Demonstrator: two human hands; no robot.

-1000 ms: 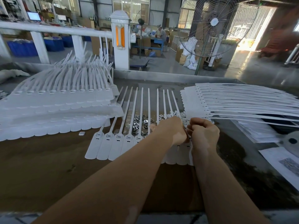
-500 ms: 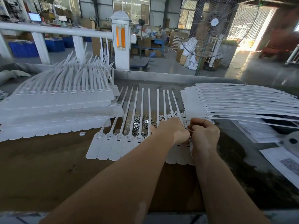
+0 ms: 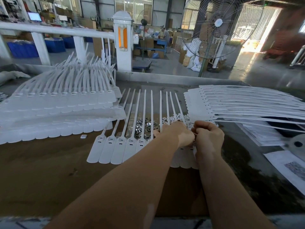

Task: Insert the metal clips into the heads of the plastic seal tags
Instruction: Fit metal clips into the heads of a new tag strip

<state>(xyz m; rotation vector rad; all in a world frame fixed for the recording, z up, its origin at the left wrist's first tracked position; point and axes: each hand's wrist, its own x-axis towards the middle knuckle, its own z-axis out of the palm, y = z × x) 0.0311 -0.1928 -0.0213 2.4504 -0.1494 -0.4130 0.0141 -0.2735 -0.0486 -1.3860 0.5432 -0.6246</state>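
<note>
A row of white plastic seal tags [image 3: 121,146] lies on the brown table [image 3: 49,171], heads toward me and straps pointing away. Behind the heads a loose pile of metal clips [image 3: 143,128] shows between the straps. My left hand [image 3: 178,134] and my right hand [image 3: 208,138] meet knuckle to knuckle over the heads at the right end of the row. Both have curled fingers. The left grips a tag head. The right pinches something small against it, and the fingertips hide it.
A tall stack of seal tags [image 3: 57,109] fills the left of the table, and another stack [image 3: 231,104] fans out on the right. Small white plastic pieces [image 3: 177,117] lie behind my hands. Papers [image 3: 288,166] sit at the right edge. A floor fan [image 3: 217,27] stands beyond the table.
Both hands stay pressed together at the same tag heads; they have only shifted slightly.
</note>
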